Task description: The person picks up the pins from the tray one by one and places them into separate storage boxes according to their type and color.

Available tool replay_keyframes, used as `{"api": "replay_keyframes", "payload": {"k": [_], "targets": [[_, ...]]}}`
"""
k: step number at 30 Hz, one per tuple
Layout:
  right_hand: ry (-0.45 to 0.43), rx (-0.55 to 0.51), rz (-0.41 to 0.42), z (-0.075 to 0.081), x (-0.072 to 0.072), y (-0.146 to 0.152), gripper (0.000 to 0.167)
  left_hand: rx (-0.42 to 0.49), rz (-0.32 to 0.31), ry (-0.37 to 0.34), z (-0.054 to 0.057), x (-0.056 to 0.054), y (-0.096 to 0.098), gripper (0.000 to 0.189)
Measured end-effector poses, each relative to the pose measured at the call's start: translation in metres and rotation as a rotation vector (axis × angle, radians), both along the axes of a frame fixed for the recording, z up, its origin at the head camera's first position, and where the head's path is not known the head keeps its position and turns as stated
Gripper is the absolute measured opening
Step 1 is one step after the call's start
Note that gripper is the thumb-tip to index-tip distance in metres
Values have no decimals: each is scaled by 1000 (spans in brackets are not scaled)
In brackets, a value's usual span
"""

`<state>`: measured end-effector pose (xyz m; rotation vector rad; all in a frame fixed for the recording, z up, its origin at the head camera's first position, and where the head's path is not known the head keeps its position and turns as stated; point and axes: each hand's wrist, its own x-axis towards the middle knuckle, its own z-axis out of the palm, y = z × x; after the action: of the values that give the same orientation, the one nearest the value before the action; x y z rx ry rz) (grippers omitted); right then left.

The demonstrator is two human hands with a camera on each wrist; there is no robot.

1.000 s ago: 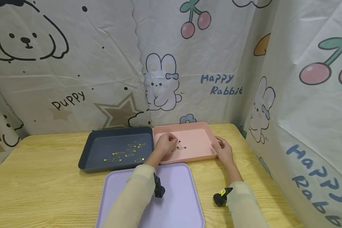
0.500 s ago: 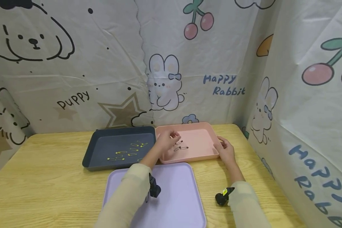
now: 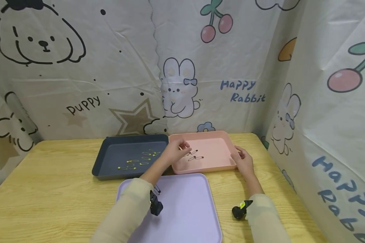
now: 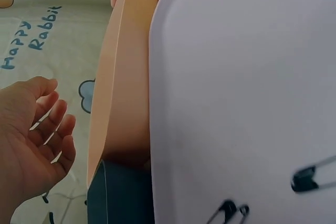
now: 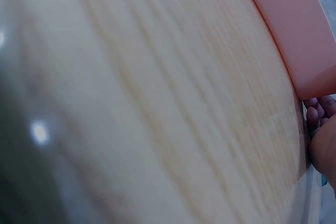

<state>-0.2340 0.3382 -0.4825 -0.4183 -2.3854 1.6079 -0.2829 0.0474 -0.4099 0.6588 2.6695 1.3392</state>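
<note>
My left hand (image 3: 174, 151) hovers over the left side of the pink tray (image 3: 216, 145), with thumb and fingers apart. The left wrist view shows the same hand (image 4: 31, 135) with loosely bent fingers and nothing in them. Several black safety pins (image 3: 194, 158) lie in the pink tray near those fingertips, partly hidden. At the tray's right side, my right hand (image 3: 244, 163) grips the rim, thumb at the edge and fingers along the outside. In the right wrist view its curled fingers (image 5: 313, 116) show beside the tray's corner; the thumb is hidden there.
A dark grey tray (image 3: 111, 153) with several yellow safety pins (image 3: 144, 163) adjoins the pink tray on the left. In front stands a lilac tray (image 3: 185, 209), with black safety pins (image 4: 304, 179) partly under my left forearm. A printed cloth (image 3: 134, 50) hangs behind.
My left thumb and fingers have spread apart, and the hand has drawn slightly left of the black safety pins. The right hand stays at the rim. The head view has turned a little left.
</note>
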Motion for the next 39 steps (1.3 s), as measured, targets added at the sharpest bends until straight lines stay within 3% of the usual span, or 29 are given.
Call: {"api": "replay_keyframes", "payload": {"k": [11, 27, 39], "targets": [[-5, -6, -4, 2, 1, 0, 49, -70, 16, -75, 4, 19, -20, 18], [-20, -8, -19, 6, 1, 1, 49, -127, -106, 6, 0, 48, -53, 10], [-39, -15, -13, 3, -1, -2, 49, -192, -135, 65, -7, 73, -81, 7]]}}
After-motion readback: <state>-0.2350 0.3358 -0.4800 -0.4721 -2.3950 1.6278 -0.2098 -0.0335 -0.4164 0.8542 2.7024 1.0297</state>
